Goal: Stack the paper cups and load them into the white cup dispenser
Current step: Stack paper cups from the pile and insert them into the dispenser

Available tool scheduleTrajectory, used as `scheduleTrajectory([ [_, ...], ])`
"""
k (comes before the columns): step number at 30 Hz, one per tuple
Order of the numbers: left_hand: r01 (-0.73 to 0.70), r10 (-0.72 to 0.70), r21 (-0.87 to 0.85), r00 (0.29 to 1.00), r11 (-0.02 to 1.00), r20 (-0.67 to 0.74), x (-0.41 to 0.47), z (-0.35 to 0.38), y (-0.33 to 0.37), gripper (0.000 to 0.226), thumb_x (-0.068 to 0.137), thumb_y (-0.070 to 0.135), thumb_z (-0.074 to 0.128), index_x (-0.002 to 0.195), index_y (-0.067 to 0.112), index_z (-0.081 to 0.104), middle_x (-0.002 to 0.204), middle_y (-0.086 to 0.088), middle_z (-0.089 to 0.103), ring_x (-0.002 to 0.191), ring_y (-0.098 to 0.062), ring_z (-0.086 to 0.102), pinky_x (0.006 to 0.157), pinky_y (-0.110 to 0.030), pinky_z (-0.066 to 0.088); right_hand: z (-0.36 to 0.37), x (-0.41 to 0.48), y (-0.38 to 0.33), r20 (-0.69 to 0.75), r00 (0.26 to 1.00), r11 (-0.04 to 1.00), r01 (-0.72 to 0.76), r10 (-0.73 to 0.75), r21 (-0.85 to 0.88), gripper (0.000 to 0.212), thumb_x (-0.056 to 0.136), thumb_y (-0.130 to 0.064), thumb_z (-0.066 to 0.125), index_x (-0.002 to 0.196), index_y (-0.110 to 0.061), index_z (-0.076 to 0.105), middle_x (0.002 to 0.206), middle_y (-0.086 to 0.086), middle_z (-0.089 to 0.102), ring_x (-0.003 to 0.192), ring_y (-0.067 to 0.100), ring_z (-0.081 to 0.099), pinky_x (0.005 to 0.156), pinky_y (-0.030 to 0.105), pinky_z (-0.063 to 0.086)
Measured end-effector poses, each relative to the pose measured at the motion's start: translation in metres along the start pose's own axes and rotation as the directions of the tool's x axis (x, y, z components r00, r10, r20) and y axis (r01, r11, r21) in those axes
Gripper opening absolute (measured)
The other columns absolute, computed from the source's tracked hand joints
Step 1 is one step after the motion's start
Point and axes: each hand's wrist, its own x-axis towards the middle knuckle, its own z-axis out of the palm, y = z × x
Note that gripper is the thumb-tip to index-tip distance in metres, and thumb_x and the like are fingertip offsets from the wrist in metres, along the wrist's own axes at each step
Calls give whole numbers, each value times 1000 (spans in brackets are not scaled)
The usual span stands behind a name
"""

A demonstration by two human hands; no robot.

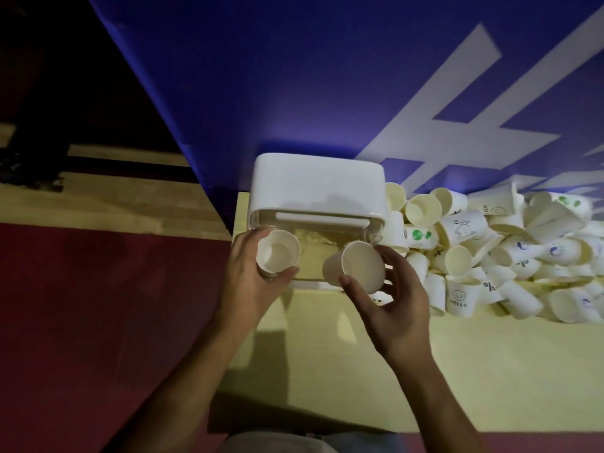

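Observation:
The white cup dispenser (313, 188) stands at the back of the pale table, its clear front part facing me. My left hand (251, 276) holds an upright paper cup (277, 255), mouth towards me, just in front of the dispenser's left side. My right hand (395, 299) grips a second paper cup (356, 266), tilted with its mouth up and to the right, a short gap from the first cup. A large pile of loose paper cups (490, 253), some printed with small marks, lies to the right of the dispenser.
The pale yellow table (327, 364) ends at its left edge just beside the dispenser, with red floor (98, 322) below. A blue banner with white lettering (327, 76) rises right behind the dispenser and pile.

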Motion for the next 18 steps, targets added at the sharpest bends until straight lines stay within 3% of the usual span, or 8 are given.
scheduleTrajectory([
  [3, 52, -52, 4, 998, 999, 27, 2, 7, -16, 75, 67, 19, 96, 132, 11, 60, 131, -3, 56, 121, -19, 55, 95, -1, 33, 4, 1, -3, 8, 1000, 1000, 12, -12, -6, 53, 72, -52, 85, 115, -56, 53, 120, -28, 61, 110, 4, 64, 81, 29, 59],
  [5, 104, -103, -31, 994, 994, 25, 4, 12, -23, 75, 67, 21, 96, 133, 16, 59, 131, 1, 57, 122, -17, 56, 93, -3, 36, 10, 2, -6, 17, 1000, 1000, 25, -25, -13, 55, 75, -49, 87, 118, -53, 54, 121, -28, 61, 110, 3, 63, 83, 30, 60],
  [10, 143, -139, -78, 989, 987, 55, 4, 16, -25, 73, 69, 13, 95, 132, 18, 59, 128, 9, 58, 116, -10, 55, 86, -3, 41, 34, 7, -13, 88, 986, 990, 140, -140, -3, 64, 78, -45, 88, 131, -23, 59, 126, -10, 65, 115, 12, 64, 88, 38, 58],
  [12, 205, -195, -176, 978, 963, 73, 5, 12, -23, 59, 80, 7, 85, 132, 16, 58, 126, 5, 59, 114, -13, 55, 83, -6, 45, 51, 9, -16, 147, 963, 973, 229, -225, -11, 69, 80, -42, 89, 136, -14, 58, 129, -5, 64, 118, 15, 63, 92, 38, 56],
  [13, 234, -217, -265, 972, 935, 93, 5, 12, -24, 48, 87, 7, 76, 131, 16, 58, 124, 3, 61, 112, -16, 57, 80, -10, 49, 59, 10, -17, 178, 952, 966, 257, -250, -17, 71, 80, -41, 89, 137, -13, 57, 130, -5, 63, 120, 14, 61, 95, 35, 55],
  [15, 264, -238, -274, 963, 925, 127, 7, 7, -27, 29, 98, 15, 61, 126, 17, 59, 113, 2, 68, 103, -19, 63, 72, -24, 57, 73, 13, -16, 231, 936, 958, 283, -267, -42, 72, 80, -42, 89, 137, -13, 57, 132, -5, 62, 122, 9, 59, 99, 24, 50],
  [17, 307, -267, -319, 950, 897, 164, 5, 7, -28, 24, 102, 16, 55, 126, 15, 59, 112, -1, 70, 100, -22, 67, 66, -33, 59, 85, 15, -11, 269, 927, 952, 294, -262, -85, 73, 79, -46, 88, 137, -14, 58, 132, -5, 62, 121, 6, 58, 99, 14, 45],
  [18, 284, -244, -279, 955, 917, 170, 5, 5, -28, 29, 100, 15, 61, 129, 13, 57, 118, -2, 69, 104, -21, 66, 69, -33, 60, 89, 16, -7, 284, 925, 950, 293, -254, -105, 74, 79, -49, 87, 138, -15, 57, 133, -6, 62, 121, 6, 57, 99, 13, 43],
])
